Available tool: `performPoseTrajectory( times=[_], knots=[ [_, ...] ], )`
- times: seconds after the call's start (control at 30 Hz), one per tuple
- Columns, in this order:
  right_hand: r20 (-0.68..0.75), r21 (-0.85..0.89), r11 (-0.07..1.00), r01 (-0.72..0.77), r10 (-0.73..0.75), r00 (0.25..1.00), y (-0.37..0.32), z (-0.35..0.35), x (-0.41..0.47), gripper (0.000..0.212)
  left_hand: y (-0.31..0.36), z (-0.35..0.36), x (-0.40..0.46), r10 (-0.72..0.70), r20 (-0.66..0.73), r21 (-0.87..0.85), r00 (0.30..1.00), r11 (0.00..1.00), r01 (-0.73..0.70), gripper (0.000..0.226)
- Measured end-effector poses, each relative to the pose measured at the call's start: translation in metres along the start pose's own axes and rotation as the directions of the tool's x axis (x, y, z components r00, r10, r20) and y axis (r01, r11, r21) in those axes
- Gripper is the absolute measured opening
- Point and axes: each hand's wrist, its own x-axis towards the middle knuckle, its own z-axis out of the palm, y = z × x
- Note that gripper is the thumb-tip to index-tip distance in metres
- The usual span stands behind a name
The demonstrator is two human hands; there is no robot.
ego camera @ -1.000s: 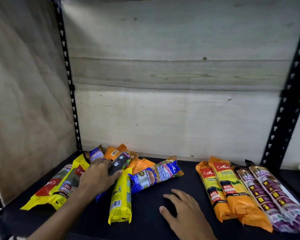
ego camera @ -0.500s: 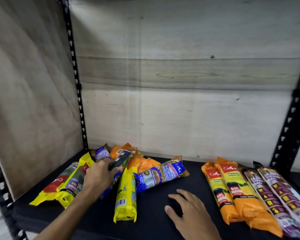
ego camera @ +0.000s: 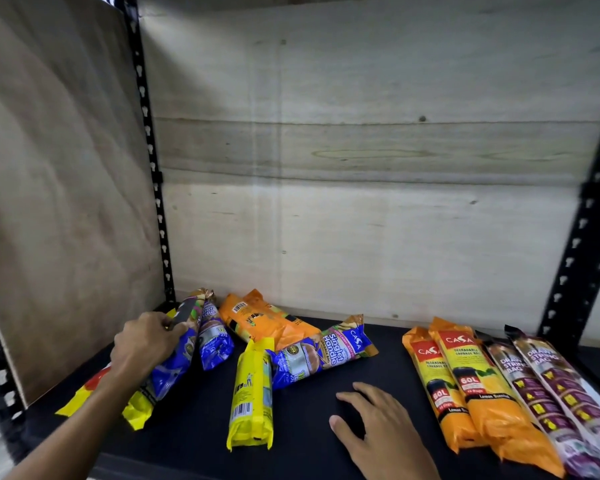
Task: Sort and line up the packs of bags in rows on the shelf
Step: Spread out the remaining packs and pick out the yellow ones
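Dim indoor scene, lit from above and in front. Brightest on the upper part of the pale wooden back panel [ego camera: 378, 81], fading to grey lower down. Left side panel [ego camera: 59, 188] in brownish shade. Black shelf [ego camera: 309, 455] very dark, swallowing most shadows; faint dark patch under the right hand [ego camera: 378, 434]. Soft glare on the glossy orange packs [ego camera: 465, 386] and the blue pack [ego camera: 323, 355]. Slight motion blur on the left hand [ego camera: 142, 344] and far right. Wide-angle bending of the black uprights [ego camera: 149, 161] near both edges. Centre print readable, corners soft.
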Motion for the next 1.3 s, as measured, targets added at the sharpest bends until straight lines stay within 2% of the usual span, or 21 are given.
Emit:
performPoseTrajectory(
  times=[0.1,0.23,0.37,0.53,0.6,0.7,0.77,0.83,0.9,1.0,1.1,1.13,1.2,1.3],
  knots=[
    [-0.004,-0.01,1.0,-0.002,0.002,1.0,0.002,0.001,0.0,0.055,0.003,0.012,0.004,0.006,0.024,0.066,1.0,0.998,-0.008,0.039],
    [-0.005,-0.016,1.0,0.0,0.0,1.0,0.001,0.001,0.001,0.052,0.001,0.029,0.009,-0.003,-0.028,0.193,1.0,0.981,0.008,0.046],
    [-0.003,-0.025,1.0,-0.001,0.001,1.0,0.003,0.003,0.002,0.051,0.0,0.029,0.016,-0.002,0.022,0.25,1.0,0.968,-0.003,0.05],
    [0.025,-0.019,1.0,-0.002,0.003,1.0,0.003,0.004,0.003,0.061,0.016,0.024,-0.019,0.164,-0.017,0.283,0.986,0.947,-0.153,0.059],
    [0.025,-0.029,1.0,-0.002,0.003,1.0,0.003,0.005,0.003,0.058,0.026,0.024,-0.044,0.237,-0.025,0.273,0.971,0.936,-0.222,0.062],
    [0.028,-0.025,1.0,-0.012,0.013,1.0,0.002,0.003,0.0,0.064,0.043,0.024,-0.084,0.26,0.048,0.202,0.964,0.943,-0.265,0.063],
    [0.039,-0.019,1.0,-0.014,0.015,0.999,0.0,0.002,-0.001,0.065,0.052,0.027,-0.103,0.226,0.15,0.164,0.962,0.954,-0.25,0.073],
    [0.042,-0.002,1.0,-0.008,0.009,0.999,-0.001,0.0,-0.002,0.081,0.058,0.03,-0.113,0.183,0.278,0.151,0.943,0.961,-0.231,0.087],
    [0.044,-0.016,1.0,-0.005,0.005,0.999,0.0,0.0,-0.003,0.08,0.06,0.033,-0.119,0.142,0.377,0.171,0.915,0.96,-0.22,0.094],
    [0.041,-0.002,1.0,-0.014,0.014,0.999,-0.005,-0.003,-0.005,0.091,0.06,0.034,-0.122,0.122,0.394,0.148,0.911,0.97,-0.194,0.086],
    [0.048,0.003,1.0,-0.016,0.016,0.999,-0.006,-0.002,-0.005,0.101,0.052,0.029,-0.121,0.119,0.382,0.003,0.916,0.992,-0.13,0.068],
    [0.046,0.003,1.0,-0.017,0.017,0.999,-0.006,-0.002,-0.005,0.091,0.048,0.026,-0.12,0.108,0.392,-0.048,0.913,0.994,-0.097,0.063],
    [-0.03,0.007,1.0,-0.003,0.003,1.0,-0.005,-0.002,-0.004,0.056,0.04,0.022,-0.115,0.066,0.412,-0.187,0.909,0.982,0.014,0.057],
    [-0.15,0.113,0.993,0.04,-0.023,0.988,-0.011,0.001,0.0,0.04,0.029,0.007,-0.114,0.055,0.475,-0.371,0.879,0.917,0.144,0.054]
  ],
)
